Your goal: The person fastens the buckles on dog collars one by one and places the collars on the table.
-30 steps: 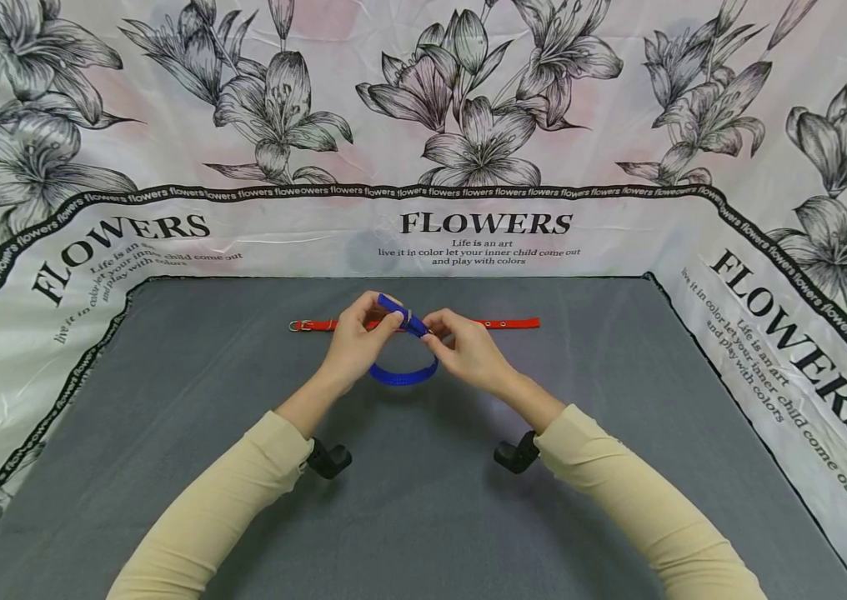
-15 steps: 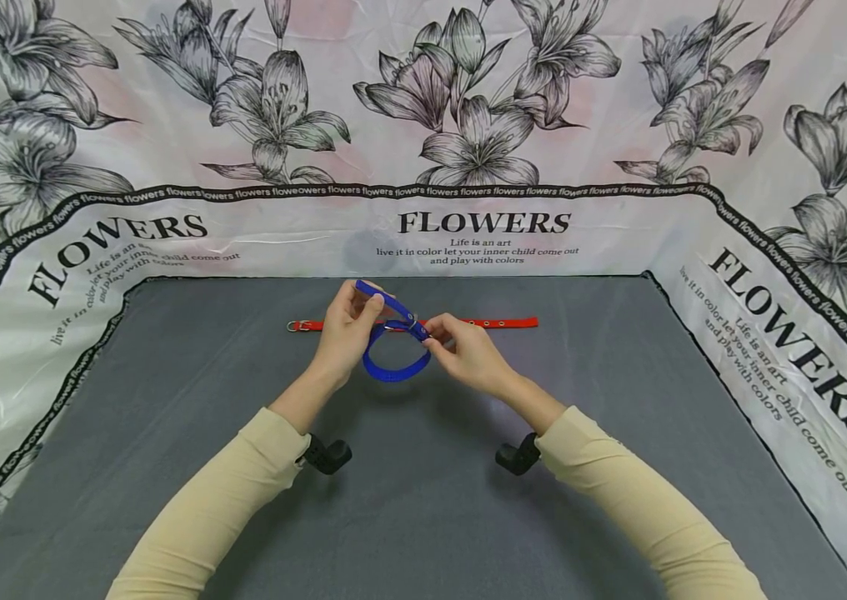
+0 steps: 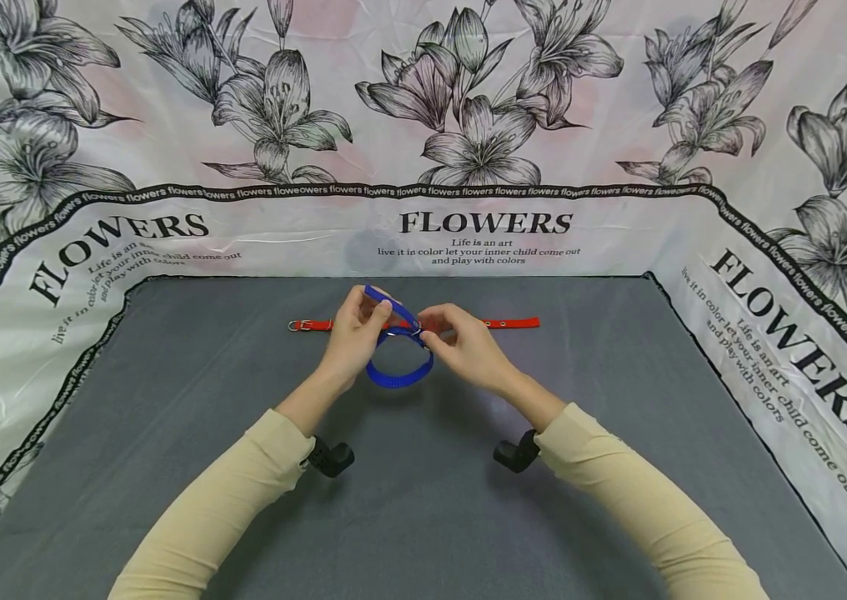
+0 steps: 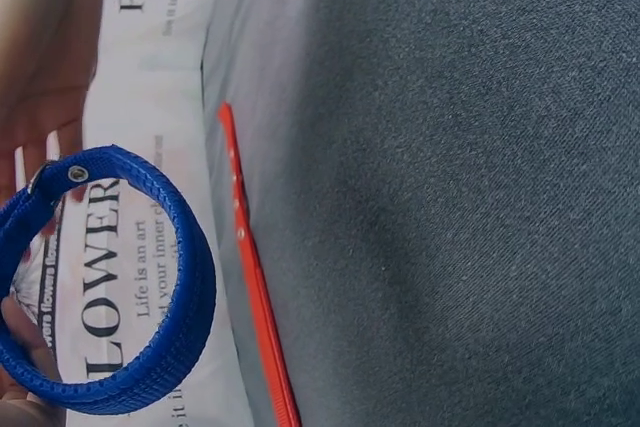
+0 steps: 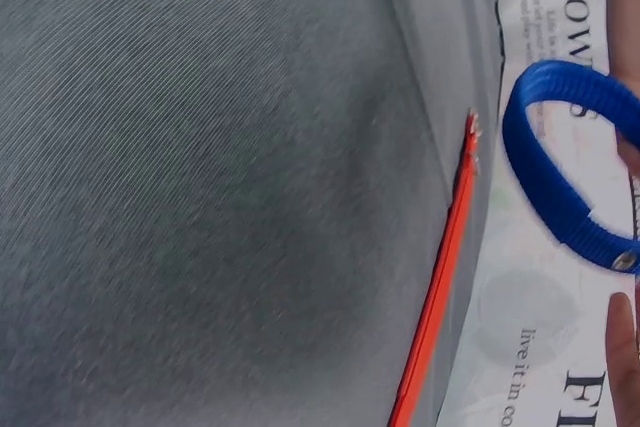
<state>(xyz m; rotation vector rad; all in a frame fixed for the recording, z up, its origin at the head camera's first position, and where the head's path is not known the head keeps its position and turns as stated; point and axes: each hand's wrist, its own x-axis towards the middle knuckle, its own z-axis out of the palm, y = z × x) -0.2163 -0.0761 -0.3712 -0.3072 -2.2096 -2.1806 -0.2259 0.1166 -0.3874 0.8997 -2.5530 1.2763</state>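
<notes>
A blue collar (image 3: pixel 399 381) with metal eyelets is bent into a loop and held up above the table. My left hand (image 3: pixel 348 342) pinches its free end, which slants up and to the left between thumb and fingers. On the other side, my right hand (image 3: pixel 470 350) pinches the collar at the buckle, and the fingertips mostly cover that spot. In the left wrist view the blue loop (image 4: pixel 190 277) hangs round, with an eyelet and the metal buckle showing at its upper left. The right wrist view shows part of the blue loop (image 5: pixel 545 177) and one eyelet.
Behind the hands a red collar (image 3: pixel 311 326) lies stretched straight across the grey tablecloth (image 3: pixel 423 500), its middle partly hidden. Its buckle is at the left end and eyelets run along the right. White flower-printed cloth (image 3: pixel 483 229) walls the back and both sides.
My left hand moved left with the strap's free end, then came back slightly right. The loop swung with it. My right fingers now cover the buckle more.
</notes>
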